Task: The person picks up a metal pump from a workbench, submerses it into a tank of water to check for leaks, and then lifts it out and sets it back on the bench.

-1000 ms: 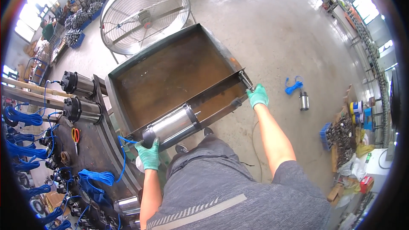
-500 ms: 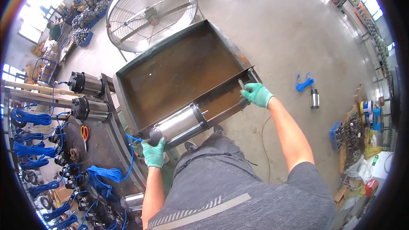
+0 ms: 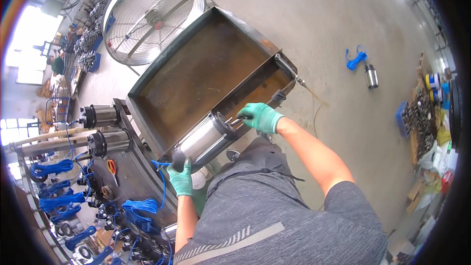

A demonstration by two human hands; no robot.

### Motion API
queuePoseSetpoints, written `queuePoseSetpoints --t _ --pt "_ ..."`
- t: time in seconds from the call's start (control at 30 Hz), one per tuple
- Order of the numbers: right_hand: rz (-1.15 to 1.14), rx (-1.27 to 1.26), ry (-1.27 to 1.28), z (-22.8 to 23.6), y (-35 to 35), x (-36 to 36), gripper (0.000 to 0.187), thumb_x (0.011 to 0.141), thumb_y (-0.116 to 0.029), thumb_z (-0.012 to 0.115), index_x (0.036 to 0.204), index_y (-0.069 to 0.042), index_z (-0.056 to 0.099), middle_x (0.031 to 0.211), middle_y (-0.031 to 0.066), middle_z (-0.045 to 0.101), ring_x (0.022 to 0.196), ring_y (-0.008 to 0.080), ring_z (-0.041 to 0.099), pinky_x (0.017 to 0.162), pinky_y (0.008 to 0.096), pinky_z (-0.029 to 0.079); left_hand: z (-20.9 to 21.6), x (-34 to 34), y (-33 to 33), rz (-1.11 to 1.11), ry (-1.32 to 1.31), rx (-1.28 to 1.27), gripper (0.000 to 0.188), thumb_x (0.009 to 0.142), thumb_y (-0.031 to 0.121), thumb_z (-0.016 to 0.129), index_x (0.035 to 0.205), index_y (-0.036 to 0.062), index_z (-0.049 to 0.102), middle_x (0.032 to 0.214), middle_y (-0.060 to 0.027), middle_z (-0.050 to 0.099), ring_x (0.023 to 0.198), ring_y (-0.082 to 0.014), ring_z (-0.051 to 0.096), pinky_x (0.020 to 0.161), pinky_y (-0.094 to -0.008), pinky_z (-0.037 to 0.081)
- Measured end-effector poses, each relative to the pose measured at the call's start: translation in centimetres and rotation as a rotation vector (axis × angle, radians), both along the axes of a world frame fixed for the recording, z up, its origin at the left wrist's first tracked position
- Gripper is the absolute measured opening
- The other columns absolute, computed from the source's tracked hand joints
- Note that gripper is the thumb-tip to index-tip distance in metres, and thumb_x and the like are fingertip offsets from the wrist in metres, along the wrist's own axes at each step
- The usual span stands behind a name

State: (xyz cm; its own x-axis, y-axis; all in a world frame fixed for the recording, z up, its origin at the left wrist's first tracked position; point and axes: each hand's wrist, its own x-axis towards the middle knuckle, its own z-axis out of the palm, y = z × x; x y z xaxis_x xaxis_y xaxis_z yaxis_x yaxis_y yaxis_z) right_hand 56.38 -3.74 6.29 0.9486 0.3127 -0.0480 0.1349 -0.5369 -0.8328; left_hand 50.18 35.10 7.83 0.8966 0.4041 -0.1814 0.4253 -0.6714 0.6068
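Observation:
A shiny steel pump motor (image 3: 203,140) with black end caps lies slanted across the near side of a metal tank (image 3: 171,51). My left hand (image 3: 181,181) is closed around its lower-left end, where a blue cable (image 3: 159,163) comes out. At the other end my right hand (image 3: 262,118) pinches a short metal cylinder (image 3: 239,121), held against or very near the motor's protruding shaft; the fingers partly hide it. Both hands wear green gloves. Beyond the right hand, a ratchet-like air tool (image 3: 290,70) with a hose rests on the tank's right corner.
A large round fan (image 3: 154,18) stands behind the tank. On the left, a workbench (image 3: 140,176) carries more motors (image 3: 109,142), orange-handled scissors (image 3: 112,168) and blue cable coils (image 3: 140,207). Another motor (image 3: 371,76) with a blue cable stands on the floor to the right.
My right hand has moved left from the tank's right end to the motor's shaft, bringing the short metal cylinder along. My left hand stays on the motor's end. The view has shifted slightly.

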Motion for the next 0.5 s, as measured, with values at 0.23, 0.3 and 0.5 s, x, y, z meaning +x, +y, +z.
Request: queuePoseSetpoints --t 0.23,0.3,0.5 --pt "-0.039 -0.016 0.062 -0.4 0.0 0.2 0.026 0.089 -0.017 0.067 0.113 -0.013 0.073 0.106 0.0127 0.066 0.099 0.0344 0.065 0.087 0.0449 0.054 -0.3 -0.3 0.5 -0.033 0.001 -0.276 0.069 0.082 0.020 0.088 0.130 -0.0044 0.044 0.120 -0.0131 0.061 0.108 -0.0204 0.059 0.098 -0.0344 0.048" --pt "-0.023 -0.021 0.076 0.0 0.0 0.2 0.026 0.090 -0.018 0.066 0.114 -0.013 0.073 0.107 0.0119 0.066 0.102 0.0339 0.065 0.089 0.0444 0.054 -0.7 -0.5 0.9 -0.027 0.008 -0.253 0.069 0.083 0.020 0.087 0.130 -0.0041 0.044 0.120 -0.0130 0.061 0.108 -0.0204 0.059 0.098 -0.0346 0.048" --pt "-0.038 0.021 0.052 -0.5 1.2 1.5 0.026 0.090 -0.018 0.065 0.115 -0.013 0.073 0.109 0.0121 0.066 0.104 0.0336 0.065 0.091 0.0444 0.053 -0.4 -0.5 1.2 0.000 0.054 -0.258 0.070 0.084 0.022 0.086 0.132 -0.0031 0.043 0.120 -0.0121 0.061 0.109 -0.0202 0.058 0.099 -0.0348 0.047"
